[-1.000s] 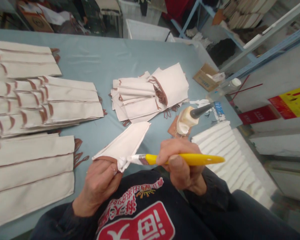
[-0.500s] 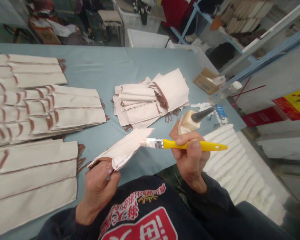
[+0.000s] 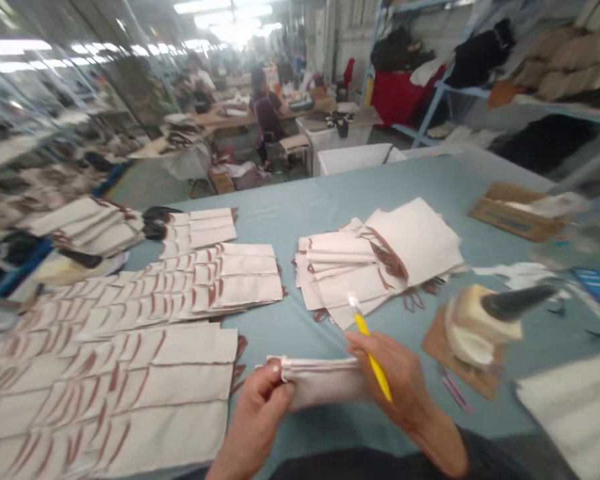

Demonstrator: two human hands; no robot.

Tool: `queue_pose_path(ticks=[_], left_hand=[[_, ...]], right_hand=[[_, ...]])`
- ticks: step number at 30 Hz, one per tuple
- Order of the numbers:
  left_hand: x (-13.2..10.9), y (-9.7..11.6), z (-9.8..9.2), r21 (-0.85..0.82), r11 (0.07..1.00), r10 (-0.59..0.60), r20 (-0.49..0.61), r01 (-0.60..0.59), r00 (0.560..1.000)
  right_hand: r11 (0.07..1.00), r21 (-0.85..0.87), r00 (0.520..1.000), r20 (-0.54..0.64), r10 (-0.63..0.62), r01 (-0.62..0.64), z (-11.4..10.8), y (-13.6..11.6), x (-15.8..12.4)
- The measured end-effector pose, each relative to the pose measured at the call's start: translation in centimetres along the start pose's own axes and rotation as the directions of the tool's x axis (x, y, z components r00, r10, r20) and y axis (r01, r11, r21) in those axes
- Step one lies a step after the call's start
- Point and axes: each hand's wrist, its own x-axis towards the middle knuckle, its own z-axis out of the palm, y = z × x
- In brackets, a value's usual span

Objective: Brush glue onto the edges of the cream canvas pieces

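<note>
A cream fabric piece (image 3: 325, 387) is stretched between both hands near the table's front edge. My left hand (image 3: 260, 407) pinches its left end, thumb on top. My right hand (image 3: 400, 387) holds a yellow-handled brush (image 3: 373, 353), bristles pointing up and left, and its fingers lie over the fabric's right end. Behind them sits a loose pile of cream fabric pieces (image 3: 340, 267) with brown cords. To the right, a glue-smeared container (image 3: 473, 327) with a dark nozzle stands on a brown board.
Overlapping stacks of cream pieces (image 3: 180, 373) cover the left side of the blue table (image 3: 275, 207). An open cardboard box (image 3: 520, 217), white scraps and pink tweezers (image 3: 457, 390) lie on the right. A person (image 3: 267, 117) sits in the background.
The view has tilted up, showing more of the room. The fabric has turned level, my right hand has moved onto its right end, and the brush tip has lifted off it, now pointing up.
</note>
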Motion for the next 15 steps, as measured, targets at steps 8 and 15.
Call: queue_pose_path(ticks=[8,15], left_hand=[[0.0,-0.3,-1.4,0.058,0.997,0.027,0.211,-0.041,0.977],[1.5,1.8,-4.3,0.240,0.971,-0.035,0.168,-0.006,0.985]], right_hand=[[0.995,0.095,0.999,-0.014,-0.043,0.044,2.4,1.3,-0.7],[0.994,0.076,0.995,-0.067,-0.078,0.083,3.2,0.7,1.5]])
